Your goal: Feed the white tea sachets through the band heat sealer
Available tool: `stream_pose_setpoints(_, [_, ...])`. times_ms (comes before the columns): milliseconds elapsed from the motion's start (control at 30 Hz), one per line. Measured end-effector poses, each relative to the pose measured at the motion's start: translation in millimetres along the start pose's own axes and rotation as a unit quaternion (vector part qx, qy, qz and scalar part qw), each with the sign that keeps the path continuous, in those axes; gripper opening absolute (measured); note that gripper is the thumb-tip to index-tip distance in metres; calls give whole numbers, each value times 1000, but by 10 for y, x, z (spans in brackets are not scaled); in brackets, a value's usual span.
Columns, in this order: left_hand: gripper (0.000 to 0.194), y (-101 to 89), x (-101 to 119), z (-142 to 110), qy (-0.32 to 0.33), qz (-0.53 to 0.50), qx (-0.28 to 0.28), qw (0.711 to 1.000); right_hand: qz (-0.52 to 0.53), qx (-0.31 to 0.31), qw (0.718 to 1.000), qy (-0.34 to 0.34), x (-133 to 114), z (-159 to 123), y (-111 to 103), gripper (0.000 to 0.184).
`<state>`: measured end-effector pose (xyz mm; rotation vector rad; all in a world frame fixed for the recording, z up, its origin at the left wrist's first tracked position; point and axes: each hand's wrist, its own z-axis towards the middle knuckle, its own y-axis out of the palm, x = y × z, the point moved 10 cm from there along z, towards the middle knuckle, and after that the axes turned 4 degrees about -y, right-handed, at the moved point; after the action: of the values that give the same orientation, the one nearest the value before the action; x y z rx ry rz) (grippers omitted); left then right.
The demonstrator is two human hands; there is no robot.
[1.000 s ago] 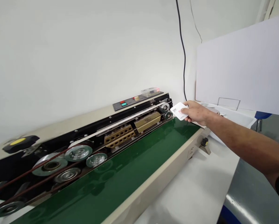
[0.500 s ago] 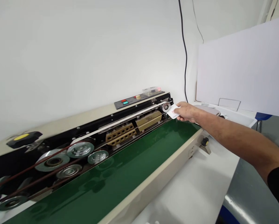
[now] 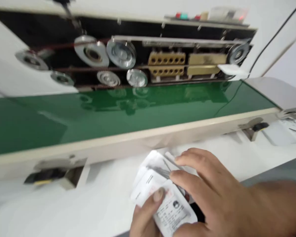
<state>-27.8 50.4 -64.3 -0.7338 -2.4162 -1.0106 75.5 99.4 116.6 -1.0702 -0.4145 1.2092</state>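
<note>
My left hand (image 3: pixel 146 214) holds a small stack of white printed pouches (image 3: pixel 158 191) low over the white table, with its thumb on top. My right hand (image 3: pixel 212 194) reaches in from the right, fingertips curled down onto the top pouches of that stack. Behind them runs a band sealer machine with a green conveyor belt (image 3: pixel 113 112), silver pulleys (image 3: pixel 120 52) and brass blocks (image 3: pixel 166 62). One white pouch (image 3: pixel 230 69) sits at the machine's right end by the roller, apart from both hands.
The machine's beige front rail (image 3: pixel 138 140) lies just beyond my hands. Its control panel with red and green buttons (image 3: pixel 181 15) is at the top. A black knob (image 3: pixel 260 126) sticks out at the right, and a black cable (image 3: pixel 274 36) runs up the wall.
My right hand let go of the pouch at the machine's right-end rollers and came back to the stack near me. The view swung down and faces the machine head-on; my left hand now shows.
</note>
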Motion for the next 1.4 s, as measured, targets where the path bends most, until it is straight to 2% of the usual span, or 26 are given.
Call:
stream_pose_setpoints(67, [70, 41, 11, -5, -2, -13, 0, 1000, 37, -24, 999, 12, -49, -56, 323, 56])
stream_pose_setpoints(133, [71, 145, 19, 12, -2, -55, -43, 998, 69, -38, 996, 39, -6, -76, 565, 60])
stream_pose_setpoints(200, [64, 248, 47, 26, 12, -89, -102, 991, 93, -38, 993, 63, 46, -81, 692, 61])
stream_pose_setpoints(267, [57, 310, 95, 27, 38, -104, -144, 983, 108, -22, 991, 82, 82, -93, 717, 60])
stream_pose_setpoints(433, [52, 360, 180, 24, 68, -154, -152, 974, 149, 51, 976, 148, 200, -202, 624, 65])
stream_pose_setpoints(533, [53, 400, 242, 3, 92, -172, -159, 968, 169, 88, 967, 171, 277, -265, 566, 57])
stream_pose_setpoints(700, [57, 384, 215, 22, 92, -163, -158, 970, 182, 105, 954, 215, 399, -362, 547, 27])
stream_pose_setpoints(833, [53, 335, 202, 35, 88, -179, -138, 970, 215, 103, 937, 257, 502, -466, 578, 27])
stream_pose_setpoints(933, [46, 341, 173, 24, 71, -174, -131, 973, 274, 97, 912, 288, 579, -552, 550, 20])
stream_pose_setpoints(1033, [40, 343, 123, 20, 54, -141, -120, 981, 318, 139, 895, 281, 596, -601, 340, 6])
stream_pose_setpoints(1067, [39, 337, 113, 23, 54, -131, -116, 983, 318, 162, 893, 275, 595, -615, 246, 9])
stream_pose_setpoints(1133, [40, 334, 105, 36, 60, -117, -115, 985, 291, 206, 897, 262, 582, -636, 79, 12])
stream_pose_setpoints(1200, [42, 370, 97, 48, 63, -105, -137, 983, 242, 229, 914, 231, 525, -615, -13, 14])
stream_pose_setpoints(1233, [42, 383, 91, 54, 62, -102, -146, 982, 224, 222, 926, 208, 481, -581, -8, 17])
stream_pose_setpoints(1300, [43, 384, 97, 60, 66, -101, -153, 981, 225, 162, 945, 171, 404, -482, 138, 22])
stream_pose_setpoints(1400, [41, 343, 105, 62, 70, -97, -137, 983, 290, 33, 943, 159, 351, -389, 466, 19])
